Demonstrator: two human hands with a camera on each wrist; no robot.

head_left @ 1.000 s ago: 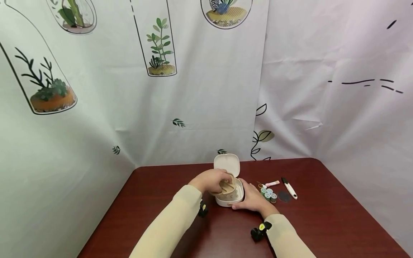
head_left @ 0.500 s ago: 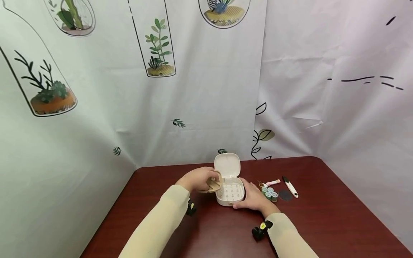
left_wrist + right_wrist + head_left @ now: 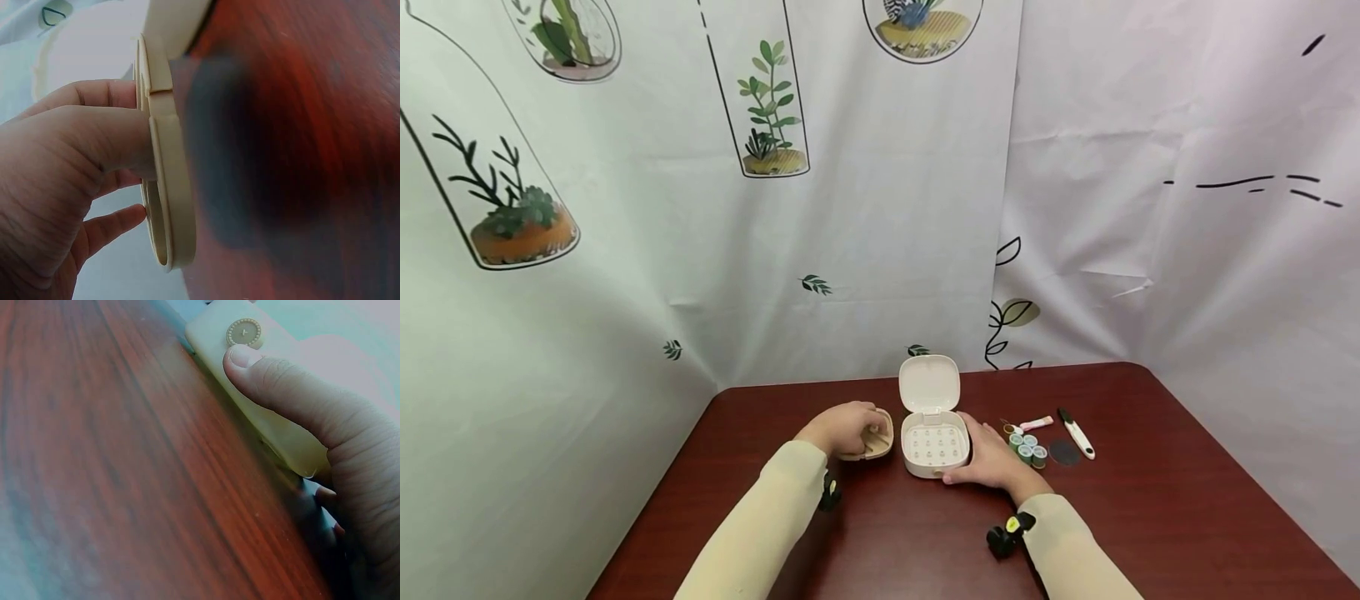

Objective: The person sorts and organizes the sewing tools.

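My left hand (image 3: 844,427) pinches a beige tray (image 3: 878,439), a shallow insert with a raised rim, just left of the box. In the left wrist view the tray (image 3: 175,200) stands edge-on over the tabletop, its shadow beside it; whether it touches the table I cannot tell. My right hand (image 3: 992,457) grips the right side of a small white box (image 3: 936,448). The box's hinged lid (image 3: 929,383) stands up, and rows of small studs show on its floor. In the right wrist view my thumb presses the box's front wall beside a round button-shaped clasp (image 3: 244,333).
Right of my right hand lie several green-and-white thread spools (image 3: 1026,450), a dark grey disc (image 3: 1063,452), thread snips (image 3: 1077,434) with a white handle and a small pink-and-white item (image 3: 1037,423). The dark red table (image 3: 910,542) ends at a printed curtain (image 3: 880,250) behind.
My left hand has lifted the beige tray out of the white box, carried it left and lowered it toward the table. My right hand keeps its grip on the box.
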